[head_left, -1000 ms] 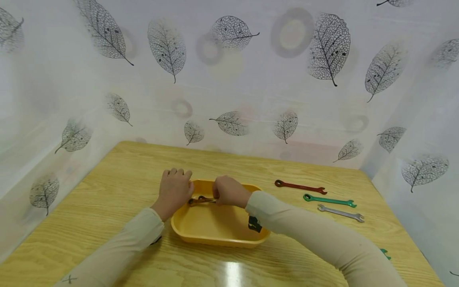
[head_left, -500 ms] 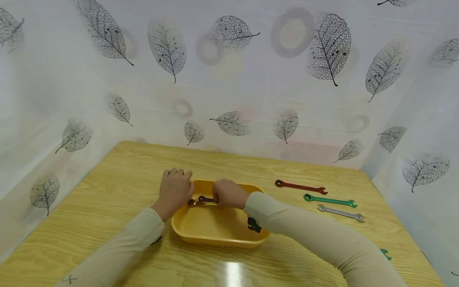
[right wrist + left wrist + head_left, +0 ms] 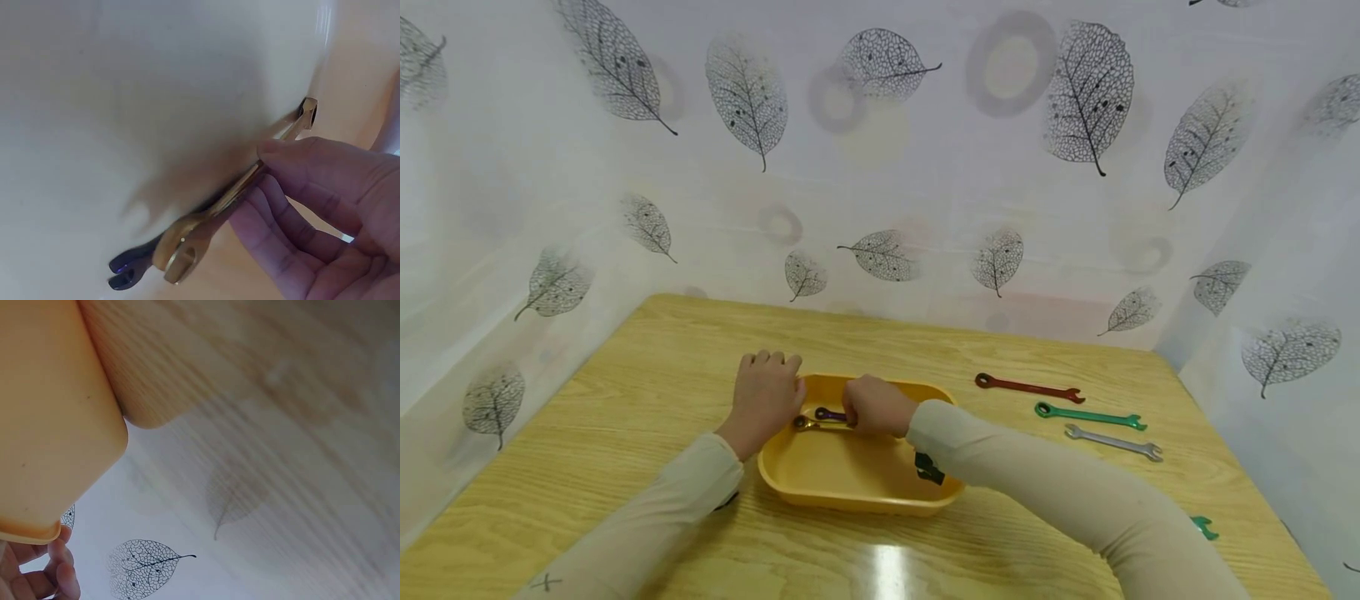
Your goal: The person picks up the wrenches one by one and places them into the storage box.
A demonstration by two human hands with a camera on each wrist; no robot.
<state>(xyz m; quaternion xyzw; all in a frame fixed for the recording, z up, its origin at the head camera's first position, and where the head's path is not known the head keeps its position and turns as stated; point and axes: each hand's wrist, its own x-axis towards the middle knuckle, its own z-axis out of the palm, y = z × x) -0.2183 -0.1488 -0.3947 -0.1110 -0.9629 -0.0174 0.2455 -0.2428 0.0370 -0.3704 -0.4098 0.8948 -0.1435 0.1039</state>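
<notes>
**Right hand [image 3: 880,407] pinches the gold wrench [image 3: 240,183] inside the yellow tray [image 3: 861,504]**

The right hand holds the gold wrench narrowly, between thumb and bent fingers. The left hand [image 3: 765,404] grips the rim of the tray at its far left corner, with the fingers curled there. I judge that the step in hand is the handling of this gold wrench, while the left hand steadies the tray.

The gold wrench is in the tray, toward the far side. Just beside it lies the purple wrench [image 3: 131,265]; whether the fingers take this one also, I cannot tell. In my opinion the next move calls for a firm pinch on the gold shank and some care, so that the purple wrench is not dragged and the tray wall is not knocked.

Outside the tray, to its right on the wooden table [image 3: 917,337], three wrenches lie nearly parallel and apart: red [image 3: 1030,388], green [image 3: 1090,416] and silver [image 3: 1112,442]. Nearer, another green tool end [image 3: 1206,527] shows past the right sleeve [image 3: 1045,475].
</notes>
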